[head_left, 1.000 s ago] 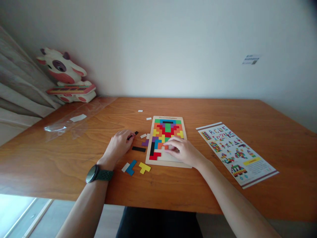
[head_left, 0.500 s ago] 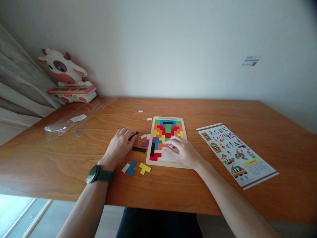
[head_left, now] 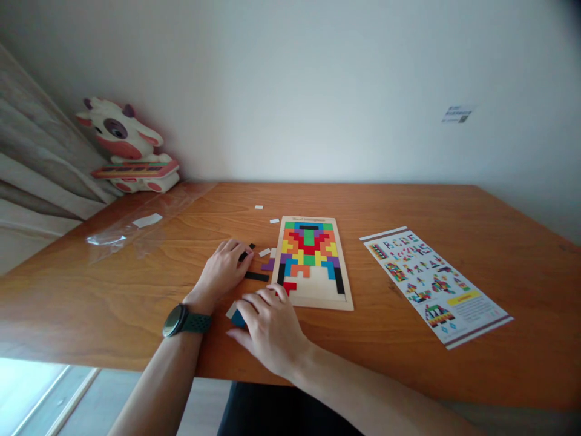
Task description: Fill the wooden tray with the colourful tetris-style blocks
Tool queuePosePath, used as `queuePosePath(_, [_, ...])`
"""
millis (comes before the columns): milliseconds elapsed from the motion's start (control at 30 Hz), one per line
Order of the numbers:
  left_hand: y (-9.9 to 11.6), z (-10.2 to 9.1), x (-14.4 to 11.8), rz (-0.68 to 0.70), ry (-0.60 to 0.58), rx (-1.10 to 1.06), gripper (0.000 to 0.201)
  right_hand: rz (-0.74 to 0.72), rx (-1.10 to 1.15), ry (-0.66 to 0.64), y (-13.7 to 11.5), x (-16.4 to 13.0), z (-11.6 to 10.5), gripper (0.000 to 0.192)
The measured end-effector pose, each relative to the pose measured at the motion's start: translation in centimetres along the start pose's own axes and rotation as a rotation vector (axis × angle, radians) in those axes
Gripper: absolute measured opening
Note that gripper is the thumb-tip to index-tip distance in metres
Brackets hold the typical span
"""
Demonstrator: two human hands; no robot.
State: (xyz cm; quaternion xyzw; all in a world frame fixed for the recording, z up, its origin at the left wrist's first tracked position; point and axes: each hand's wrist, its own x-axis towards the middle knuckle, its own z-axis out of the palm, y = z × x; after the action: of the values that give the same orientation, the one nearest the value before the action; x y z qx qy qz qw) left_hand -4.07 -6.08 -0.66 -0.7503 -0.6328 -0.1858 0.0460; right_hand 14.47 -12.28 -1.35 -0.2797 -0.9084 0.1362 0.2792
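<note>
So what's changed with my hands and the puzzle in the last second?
The right hand left the puzzle board and crossed left to the loose pieces near the blue piece, covering the yellow one. The left hand stayed by the black pieces; the board and instruction sheet did not move.

Far off at my left, against the white wall [head_left: 318,79], sits a white-and-pink plush cow [head_left: 124,148] at the corner of my orange-brown wooden table [head_left: 476,206], with pale beige curtains [head_left: 40,163] hanging just beside it. Nearer on that left side lies a crumpled sheet of clear plastic wrap [head_left: 136,227] with a small white paper label [head_left: 147,220] on it. To my right lies a long printed instruction leaflet covered in colourful pattern pictures [head_left: 433,281], flat and angled, and high on the wall beyond it is a small white sticker [head_left: 456,114].
</note>
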Motion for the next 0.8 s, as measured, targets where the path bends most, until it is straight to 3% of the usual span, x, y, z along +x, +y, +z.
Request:
queuePosePath(167, [0.0, 0.0, 0.0, 0.010, -0.005, 0.001, 0.025, -0.064, 0.007, 0.010, 0.4, 0.0, 0.1, 0.027])
queuePosePath(367, [0.1, -0.2, 0.0, 0.019, -0.007, -0.004, 0.023, -0.423, -0.238, -0.011, 0.8, 0.2, 0.0, 0.025])
queuePosePath(533, [0.2, -0.3, 0.0, 0.024, -0.005, 0.007, 0.025, -0.383, -0.195, -0.097, 0.9, 0.7, -0.5, 0.024])
queuePosePath(700, [0.1, -0.1, 0.1, 0.028, -0.011, 0.001, 0.026, -0.320, -0.099, -0.213, 1.5, 1.2, -1.3, 0.035])
queuePosePath(800, [0.0, 0.0, 0.0, 0.017, -0.008, -0.003, 0.027, -0.323, -0.083, -0.267, 1.8, 1.6, -1.9, 0.028])
